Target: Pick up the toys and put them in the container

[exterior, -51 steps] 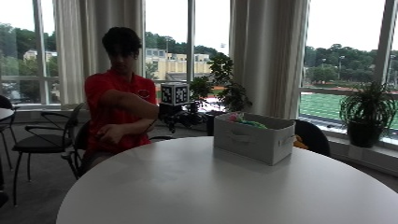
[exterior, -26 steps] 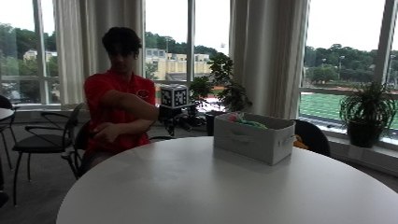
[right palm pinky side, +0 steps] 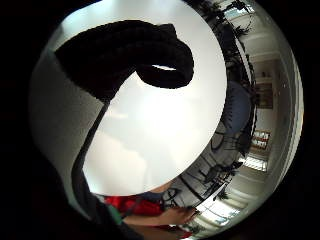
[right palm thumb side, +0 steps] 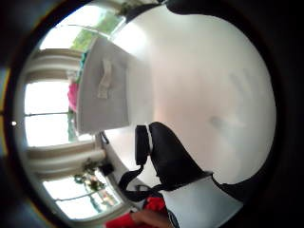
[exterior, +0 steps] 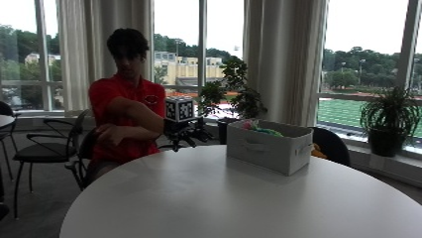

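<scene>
With no toy left on the white worktop [exterior: 217, 198], the gloved right hand [exterior: 188, 131] at centre-left, fingers [right palm pinky side: 165, 60] loosely curled round nothing, should simply withdraw (toys [exterior: 260, 128] already fill the grey fabric container [exterior: 267, 146], centre-right).

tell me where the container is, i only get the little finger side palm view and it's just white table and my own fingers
Observer: In the outside view the container stands on the table, off to one side of the gloved right hand and not touching it.
Operator: any toys lying on the table
Observer: I can see none on it. Pink and green toys show above the container's rim.
Operator: is the grip on anything
Observer: No. The hand holds nothing. It hangs with loosely curled fingers over the table's edge, on the person's side.
</scene>
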